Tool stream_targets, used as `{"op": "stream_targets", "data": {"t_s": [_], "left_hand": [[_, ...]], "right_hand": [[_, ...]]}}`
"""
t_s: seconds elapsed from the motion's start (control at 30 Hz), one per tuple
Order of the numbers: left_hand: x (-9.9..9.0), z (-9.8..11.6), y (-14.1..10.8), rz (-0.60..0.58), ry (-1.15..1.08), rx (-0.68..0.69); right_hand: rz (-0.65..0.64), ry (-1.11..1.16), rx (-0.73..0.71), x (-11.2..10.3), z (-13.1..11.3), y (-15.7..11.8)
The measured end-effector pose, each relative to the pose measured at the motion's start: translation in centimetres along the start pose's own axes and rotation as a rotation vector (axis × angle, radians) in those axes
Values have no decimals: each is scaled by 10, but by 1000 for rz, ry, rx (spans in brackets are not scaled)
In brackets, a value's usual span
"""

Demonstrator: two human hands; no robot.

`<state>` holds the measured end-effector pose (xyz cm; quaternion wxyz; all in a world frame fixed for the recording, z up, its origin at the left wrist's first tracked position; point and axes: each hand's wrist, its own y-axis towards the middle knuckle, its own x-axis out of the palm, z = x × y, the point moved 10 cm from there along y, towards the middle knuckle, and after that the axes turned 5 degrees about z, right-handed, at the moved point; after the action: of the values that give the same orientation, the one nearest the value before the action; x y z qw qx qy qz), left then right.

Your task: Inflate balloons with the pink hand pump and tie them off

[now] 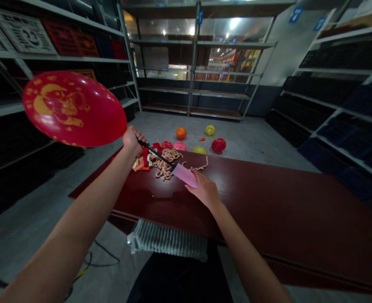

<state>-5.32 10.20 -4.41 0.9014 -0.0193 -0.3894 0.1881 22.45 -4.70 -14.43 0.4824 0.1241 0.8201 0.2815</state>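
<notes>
A large inflated red balloon (75, 108) with a yellow printed pattern is at the left, its neck end at my left hand (133, 138). The fingers of that hand are closed round the balloon's neck, where the black rod of a pump meets it. My right hand (205, 189) is wrapped round the pink barrel of the hand pump (184, 174). Under and behind the pump, a pile of beige twisted balloons (165, 164) lies on the dark red table (255, 202). Beside it are flat red, orange and pale green balloons (144, 160).
Several inflated balloons (219, 145) rest on the floor beyond the table. Metal shelving (190, 84) stands at the back, with more racks left and right. A ribbed grey-green cushion (170, 240) is at the near table edge, and cables (105, 264) lie on the floor.
</notes>
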Motion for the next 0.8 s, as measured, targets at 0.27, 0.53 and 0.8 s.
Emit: {"op": "stream_targets", "data": {"t_s": [0.27, 0.53, 0.8], "left_hand": [[16, -87, -38, -60, -40, -52], [19, -135, -60, -10, -31, -107], [-3, -60, -26, 114, -57, -67]], "right_hand": [[108, -68, 15, 5, 14, -6], [92, -128, 72, -1, 15, -4], [134, -162, 17, -6, 5, -5]]}}
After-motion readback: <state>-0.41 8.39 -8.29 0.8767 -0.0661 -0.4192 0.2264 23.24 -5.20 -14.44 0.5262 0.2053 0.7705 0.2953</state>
